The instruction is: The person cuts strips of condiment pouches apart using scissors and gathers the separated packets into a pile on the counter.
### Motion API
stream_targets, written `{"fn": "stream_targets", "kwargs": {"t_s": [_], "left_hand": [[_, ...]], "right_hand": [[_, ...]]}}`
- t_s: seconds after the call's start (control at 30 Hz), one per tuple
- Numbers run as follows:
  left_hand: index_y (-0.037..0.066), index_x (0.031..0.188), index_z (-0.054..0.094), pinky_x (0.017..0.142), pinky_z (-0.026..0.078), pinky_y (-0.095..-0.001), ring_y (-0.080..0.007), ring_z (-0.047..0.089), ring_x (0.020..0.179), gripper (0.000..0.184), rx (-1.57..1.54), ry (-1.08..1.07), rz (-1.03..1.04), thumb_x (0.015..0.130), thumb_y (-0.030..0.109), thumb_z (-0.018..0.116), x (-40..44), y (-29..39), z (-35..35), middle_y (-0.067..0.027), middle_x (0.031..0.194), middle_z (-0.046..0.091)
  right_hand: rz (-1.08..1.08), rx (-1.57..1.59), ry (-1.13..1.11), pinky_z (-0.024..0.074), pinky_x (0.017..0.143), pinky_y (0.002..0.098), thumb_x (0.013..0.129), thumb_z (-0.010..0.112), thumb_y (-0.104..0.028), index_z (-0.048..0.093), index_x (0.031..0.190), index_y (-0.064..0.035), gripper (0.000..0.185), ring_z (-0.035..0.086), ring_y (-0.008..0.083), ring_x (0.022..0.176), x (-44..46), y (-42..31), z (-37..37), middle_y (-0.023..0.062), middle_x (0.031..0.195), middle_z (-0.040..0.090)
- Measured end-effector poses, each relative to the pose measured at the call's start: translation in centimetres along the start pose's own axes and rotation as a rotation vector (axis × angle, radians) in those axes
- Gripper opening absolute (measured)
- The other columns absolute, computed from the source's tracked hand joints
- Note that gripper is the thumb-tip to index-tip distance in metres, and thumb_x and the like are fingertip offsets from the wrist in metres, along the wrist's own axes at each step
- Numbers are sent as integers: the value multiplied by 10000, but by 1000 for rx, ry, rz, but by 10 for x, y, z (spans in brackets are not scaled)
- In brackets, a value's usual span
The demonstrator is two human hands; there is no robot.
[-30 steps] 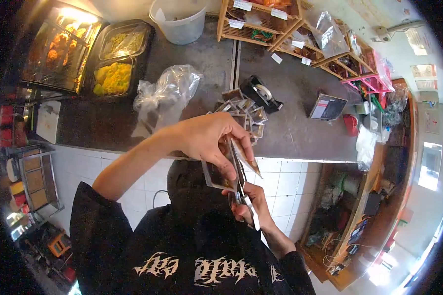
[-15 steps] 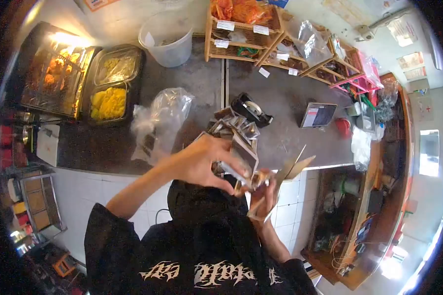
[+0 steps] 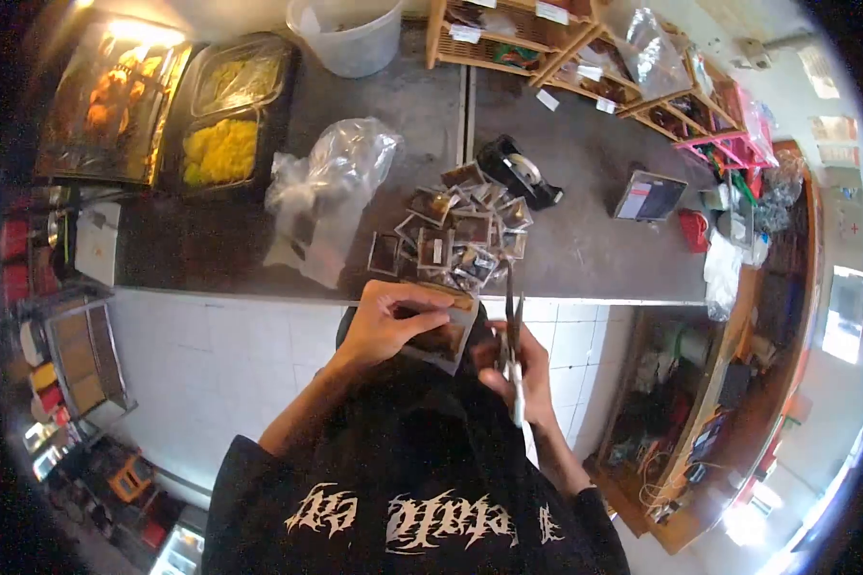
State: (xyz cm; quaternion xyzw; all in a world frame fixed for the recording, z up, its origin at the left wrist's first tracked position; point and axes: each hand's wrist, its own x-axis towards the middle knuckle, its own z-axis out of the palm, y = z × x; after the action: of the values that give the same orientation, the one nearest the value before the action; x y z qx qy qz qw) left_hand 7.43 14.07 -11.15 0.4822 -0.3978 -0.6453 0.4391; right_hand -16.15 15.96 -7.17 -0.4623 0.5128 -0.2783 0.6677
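Observation:
My left hand [image 3: 388,326] pinches a small clear sachet [image 3: 446,331] with dark contents between thumb and fingers, in front of the counter's near edge. Beside it, my right hand [image 3: 523,369] is wrapped round a pair of scissors [image 3: 514,335]. The scissor blades point up and away from me, slightly apart, just right of the sachet. Beyond my hands lies a heap of similar sachets [image 3: 435,251] with dark contents. A black tape dispenser [image 3: 520,172] stands behind the heap.
A crumpled clear plastic bag [image 3: 331,192] lies left of the heap. Trays of yellow food [image 3: 222,151] and a white tub [image 3: 355,38] stand at the back left. Wooden racks [image 3: 585,67] line the back. A small dark-screened device [image 3: 650,196] sits at right.
My left hand has lowered and drawn back from the heap with a sachet, uncovering the pile. The scissors have turned more upright in my right hand. The view has shifted slightly.

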Motion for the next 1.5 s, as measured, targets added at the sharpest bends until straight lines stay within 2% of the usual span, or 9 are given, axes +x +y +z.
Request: {"fn": "stream_targets", "kwargs": {"t_s": [0.17, 0.3, 0.5, 0.6, 0.9, 1.07, 1.17, 1.3, 1.5], "left_hand": [[14, 1053, 753, 837, 531, -263, -111, 688, 922, 272, 216, -102, 55, 788, 42, 807, 11, 55, -23, -92, 1004, 758], [49, 1067, 761, 876, 534, -293, -158, 709, 953, 372, 328, -273, 150, 714, 105, 863, 34, 82, -30, -106, 1051, 754], [66, 1132, 739, 881, 531, -300, -172, 702, 980, 459, 416, -550, 152, 696, 111, 875, 51, 113, -21, -103, 1064, 749], [62, 1146, 730, 880, 533, -302, -167, 701, 977, 491, 443, -598, 114, 681, 108, 878, 56, 118, -18, -98, 1066, 749], [40, 1088, 735, 883, 533, -313, -185, 711, 978, 488, 504, -816, 141, 642, 160, 891, 67, 125, -2, -100, 1062, 748], [30, 1063, 737, 888, 534, -316, -184, 708, 995, 463, 424, -863, 70, 663, 193, 903, 71, 121, 1, -104, 1048, 748], [33, 1073, 738, 893, 534, -309, -168, 707, 979, 435, 179, -863, -202, 695, 183, 894, 67, 123, -7, -101, 1050, 748], [46, 1108, 737, 891, 538, -296, -152, 706, 961, 430, 237, -913, -97, 713, 139, 880, 69, 122, -7, -91, 1067, 748], [51, 1132, 733, 880, 546, -298, -154, 708, 969, 468, 238, -962, -13, 697, 125, 889, 74, 101, -1, -85, 1062, 752]], "right_hand": [[151, -163, -254, 429, 669, 275, 661, 702, -824, 556, 1254, -6, 1021, 562, 112, 735, -27, 4, -23, 8, 809, 590], [189, -209, -387, 401, 645, 267, 640, 681, -858, 564, 1195, -10, 1021, 522, 92, 706, -17, -19, -15, -13, 777, 553], [194, -97, -424, 394, 609, 256, 609, 665, -888, 581, 1156, -18, 1031, 508, 69, 661, -13, -32, -5, -28, 752, 545], [84, -57, -403, 369, 556, 255, 727, 711, -758, 578, 1107, -59, 807, 488, 71, 614, -17, -23, -4, -37, 668, 500], [126, 31, -384, 401, 597, 262, 782, 773, -605, 658, 1068, -29, 653, 507, 71, 662, -22, -24, -1, -3, 715, 566], [11, -45, -282, 400, 590, 285, 755, 790, -614, 665, 1044, -15, 677, 505, 100, 666, -18, -19, 1, 9, 712, 572], [62, -26, -310, 405, 593, 299, 749, 793, -621, 659, 1018, -9, 682, 509, 115, 673, -17, -20, -1, 15, 713, 573], [-58, -40, -222, 439, 557, 240, 695, 711, -779, 587, 868, -31, 777, 557, 85, 585, -15, -14, 10, -8, 661, 577], [44, 167, -228, 417, 534, 282, 758, 799, -604, 596, 1083, -18, 700, 543, 123, 601, -5, -26, 19, 13, 799, 588]]}}
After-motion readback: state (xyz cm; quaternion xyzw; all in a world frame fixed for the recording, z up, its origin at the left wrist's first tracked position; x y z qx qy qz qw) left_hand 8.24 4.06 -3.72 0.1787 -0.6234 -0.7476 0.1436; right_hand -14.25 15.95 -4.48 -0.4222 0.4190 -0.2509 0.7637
